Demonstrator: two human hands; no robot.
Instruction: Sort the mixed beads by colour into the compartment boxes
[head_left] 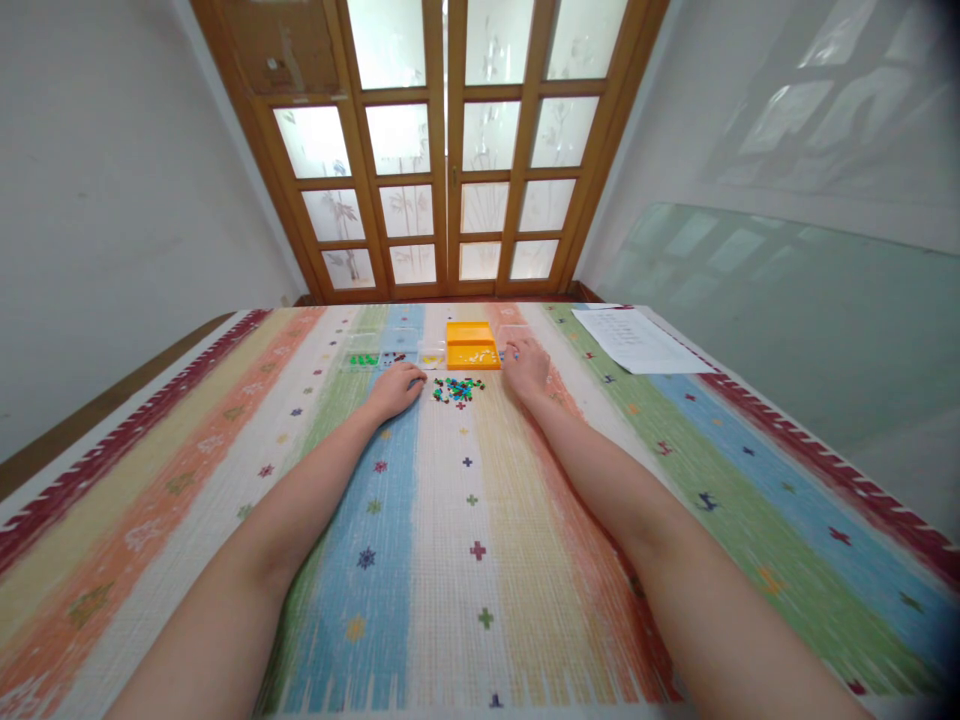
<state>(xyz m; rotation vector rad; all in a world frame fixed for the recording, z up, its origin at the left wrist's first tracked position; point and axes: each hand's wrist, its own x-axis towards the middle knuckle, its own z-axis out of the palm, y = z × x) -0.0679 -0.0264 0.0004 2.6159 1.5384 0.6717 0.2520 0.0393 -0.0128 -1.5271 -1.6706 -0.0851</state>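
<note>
A loose pile of small green, blue and dark pieces (458, 390) lies on the striped tablecloth between my hands. My left hand (397, 391) rests at the pile's left side, its fingers curled together; anything in them is hidden. Over a clear box (514, 334) at the right, my right hand (527, 367) has its fingertips drawn together, and I cannot make out what they hold. A few blue bits show beside those fingers. Behind the pile stands an open orange-yellow box (472, 332) with small white pieces in its front half.
Left of the orange-yellow box, clear boxes hold green pieces (364, 360), mixed dark and red pieces (394, 357) and yellow pieces (433, 361). Printed paper (637, 340) lies at the back right. Beyond the table are wood-framed glass doors (450, 180), with walls on both sides.
</note>
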